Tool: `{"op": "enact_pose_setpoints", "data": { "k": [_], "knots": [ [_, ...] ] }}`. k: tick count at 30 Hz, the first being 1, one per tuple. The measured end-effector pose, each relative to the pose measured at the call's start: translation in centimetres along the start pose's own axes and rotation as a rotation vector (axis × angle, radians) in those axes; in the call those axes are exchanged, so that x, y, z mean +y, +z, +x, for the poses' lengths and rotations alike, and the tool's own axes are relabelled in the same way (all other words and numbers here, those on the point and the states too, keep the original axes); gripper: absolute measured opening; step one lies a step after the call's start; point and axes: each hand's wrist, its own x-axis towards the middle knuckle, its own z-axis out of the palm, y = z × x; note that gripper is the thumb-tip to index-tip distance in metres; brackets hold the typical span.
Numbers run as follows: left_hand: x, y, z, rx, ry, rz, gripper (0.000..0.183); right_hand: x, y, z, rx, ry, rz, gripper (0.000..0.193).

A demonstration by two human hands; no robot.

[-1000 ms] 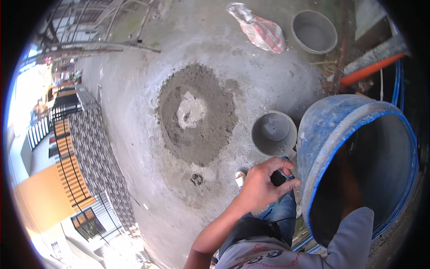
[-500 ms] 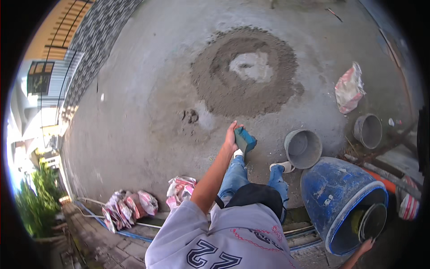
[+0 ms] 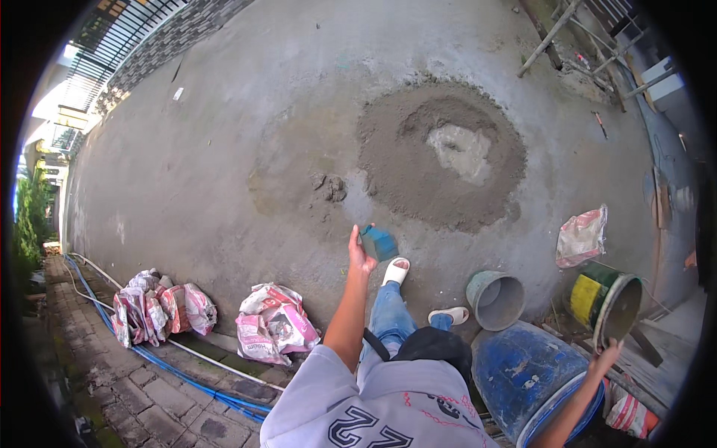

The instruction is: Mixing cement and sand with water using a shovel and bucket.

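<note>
My left hand point(image 3: 361, 252) is wrapped around a small blue-green, box-shaped piece point(image 3: 380, 244), held above the concrete in front of my feet. I cannot make out what kind of thing it is. At the right, the fingers of my right hand point(image 3: 606, 354) grip the rim of a green and yellow bucket point(image 3: 590, 291), which is tilted with its mouth facing right. What the bucket holds cannot be seen. Close by my right forearm stands a large blue barrel point(image 3: 523, 377), its mouth partly hidden by the arm.
A ring of grey mortar mix point(image 3: 403, 157) with wet liquid point(image 3: 459, 151) in its middle lies ahead. A grey bucket point(image 3: 482, 305) stands by my right foot. Crumpled sacks point(image 3: 272, 325) lie at left, another sack point(image 3: 581, 237) at right. Blue hoses point(image 3: 202, 388) run along the paving.
My right hand has brought the green and yellow bucket out of the blue barrel's mouth and away from me. My left hand still holds the blue-green piece. The view has turned.
</note>
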Motion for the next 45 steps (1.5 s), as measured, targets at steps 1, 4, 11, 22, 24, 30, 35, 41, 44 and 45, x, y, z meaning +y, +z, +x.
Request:
{"op": "enact_pose_setpoints", "data": {
  "k": [1, 4, 11, 22, 24, 30, 35, 41, 44, 45],
  "knots": [
    [0.8, -0.8, -0.4, -0.033, 0.013, 0.002, 0.052, 2.2, 4.4, -0.5, -0.086, 0.020, 0.052, 0.033],
    [3.3, -5.2, -0.6, -0.085, 0.059, 0.097, 0.045, 0.7, 15.0, -3.2, -0.138, 0.195, 0.166, 0.034],
    [8.4, -12.5, -7.5, 0.111, 0.270, 0.073, 0.034, 4.1, 36.8, -8.7, -0.424, 0.167, 0.198, 0.028],
    [10.2, -17.7, -11.9, 0.225, 0.348, 0.123, 0.024, 6.7, 45.3, -12.8, -0.401, 0.297, 0.252, 0.033],
    [10.7, -19.0, -11.8, 0.386, 0.379, 0.174, 0.026, 5.4, 44.4, -12.8, -0.478, 0.189, 0.157, 0.036],
    [11.9, -16.4, -13.5, 0.411, 0.362, 0.232, 0.025, 3.9, 41.5, -10.9, -0.562, -0.095, -0.302, 0.047],
    [11.1, -18.7, -14.2, 0.492, 0.346, 0.274, 0.024, 7.4, 39.7, -3.9, -0.486, -0.479, -0.869, 0.043],
    [10.3, -17.6, -15.9, 0.486, 0.273, 0.405, 0.025, 3.5, 43.1, 1.0, -0.664, -0.418, -1.665, 0.032],
    [10.5, -18.4, -17.3, 0.552, 0.287, 0.426, 0.026, 0.0, 46.8, -2.2, -0.693, -0.516, -1.836, 0.031],
    [10.8, -19.4, -17.9, 0.544, 0.279, 0.427, 0.027, -1.5, 47.9, -3.5, -0.743, -0.540, -1.894, 0.031]
  ]
}}
